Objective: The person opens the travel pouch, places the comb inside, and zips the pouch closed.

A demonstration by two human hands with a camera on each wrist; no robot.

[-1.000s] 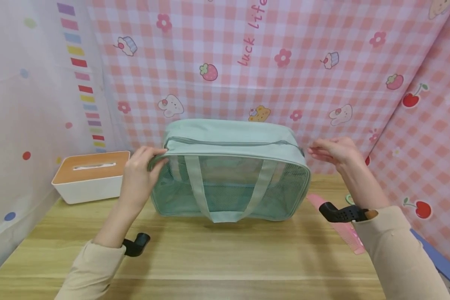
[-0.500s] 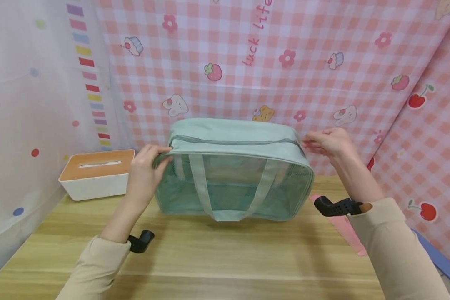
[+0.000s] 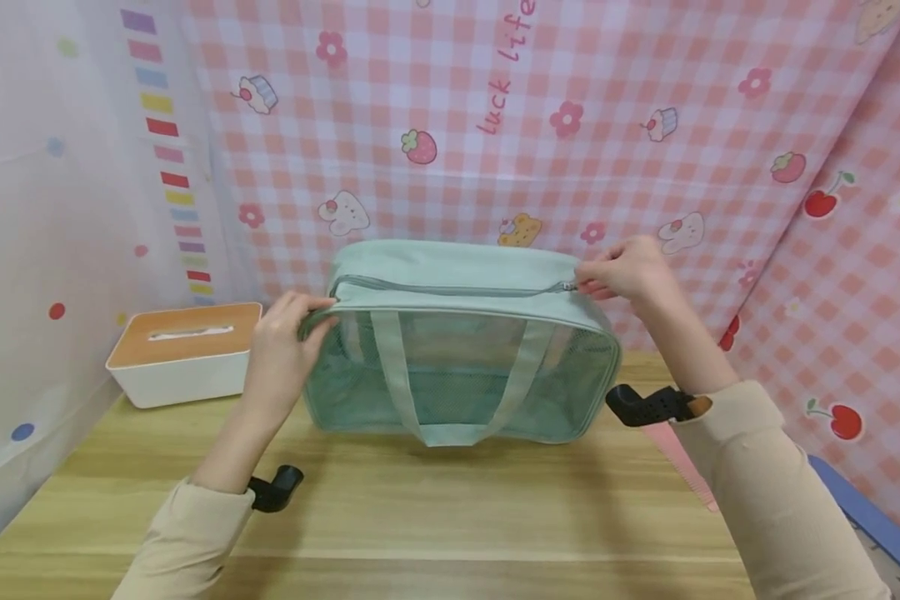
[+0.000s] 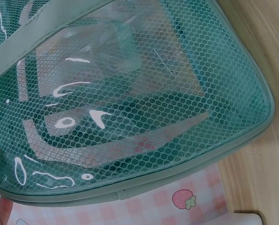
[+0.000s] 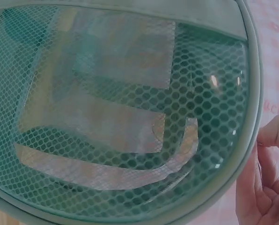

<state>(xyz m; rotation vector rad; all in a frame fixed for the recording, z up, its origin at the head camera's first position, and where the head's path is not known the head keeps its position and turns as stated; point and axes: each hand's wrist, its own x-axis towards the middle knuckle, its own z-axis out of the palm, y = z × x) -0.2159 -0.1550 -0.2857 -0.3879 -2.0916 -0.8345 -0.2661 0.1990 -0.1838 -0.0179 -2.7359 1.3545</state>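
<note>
A mint-green bag (image 3: 461, 258) with see-through mesh panels stands upright on the wooden table. Its strap handle (image 3: 450, 433) hangs down the front. Across the top runs a grey zip (image 3: 450, 291), parted from the left corner to its metal slider (image 3: 567, 286). At the top left corner, my left hand (image 3: 281, 337) pinches the bag's edge between thumb and fingers. My right hand (image 3: 630, 268) pinches at the slider near the top right; its fingers cover the pull. In the right wrist view, the thumb and fingers (image 5: 266, 183) meet beyond the bag's rim.
To the left stands a white tissue box (image 3: 180, 375) with a wood-coloured lid. A pink comb (image 3: 678, 462) lies on the table, partly under my right forearm. A blue-edged clock-like object (image 3: 870, 525) sits at the right edge. Patterned cloth (image 3: 457, 100) hangs close behind the bag.
My right hand has moved left from the bag's right end onto its top, and the zip slider has come leftward with it. My left hand keeps its grip on the corner.
</note>
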